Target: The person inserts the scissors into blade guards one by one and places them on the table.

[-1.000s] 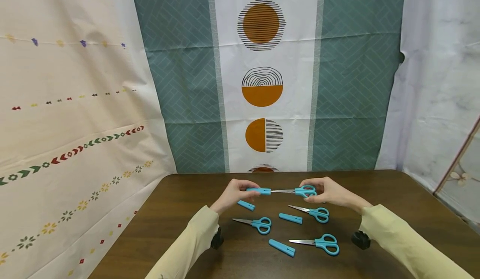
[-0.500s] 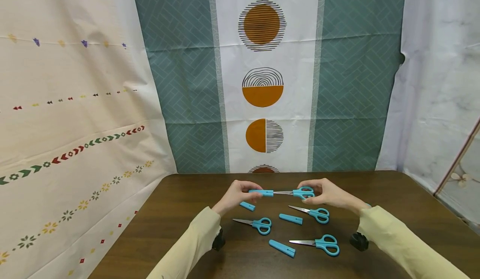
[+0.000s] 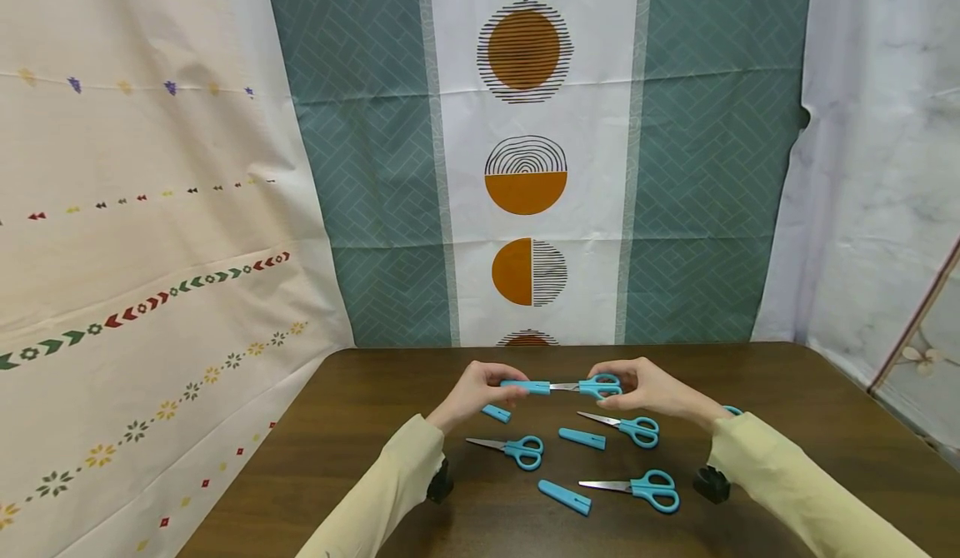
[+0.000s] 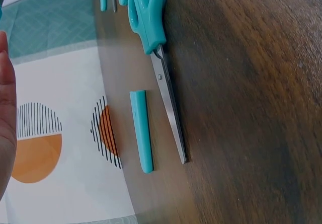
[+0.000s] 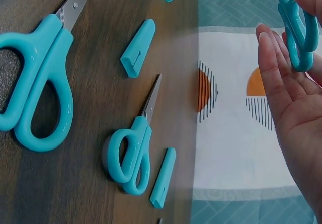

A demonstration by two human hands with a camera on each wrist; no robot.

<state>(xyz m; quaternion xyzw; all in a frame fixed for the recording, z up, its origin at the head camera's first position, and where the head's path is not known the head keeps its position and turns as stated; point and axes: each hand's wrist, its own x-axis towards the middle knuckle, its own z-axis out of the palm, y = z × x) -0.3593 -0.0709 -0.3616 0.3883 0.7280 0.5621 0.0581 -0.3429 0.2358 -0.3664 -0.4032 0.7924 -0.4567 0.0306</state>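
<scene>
Surface (image 3: 787, 400): dark brown wood, backed by patterned hanging cloths (image 3: 525, 166).

Left hand (image 3: 476, 391): raised above the surface, fingers curled round a teal blade cover (image 3: 527, 386), which sits over the blade tip of the held scissors (image 3: 592, 386).

Right hand (image 3: 648, 389): raised level with the left, fingers pinching the teal handle loops of the held scissors; the short stretch of bare blade runs horizontally between the two hands.

Three more teal-handled scissors lie flat on the surface with bare blades pointing left: left scissors (image 3: 513, 448), middle scissors (image 3: 628, 426), near scissors (image 3: 637, 488).

Three loose covers lie on the surface: far cover (image 3: 496, 413), just below the left hand; middle cover (image 3: 581, 438), between the left and middle scissors; near cover (image 3: 564, 496), just left of the near scissors' blade tip.
</scene>
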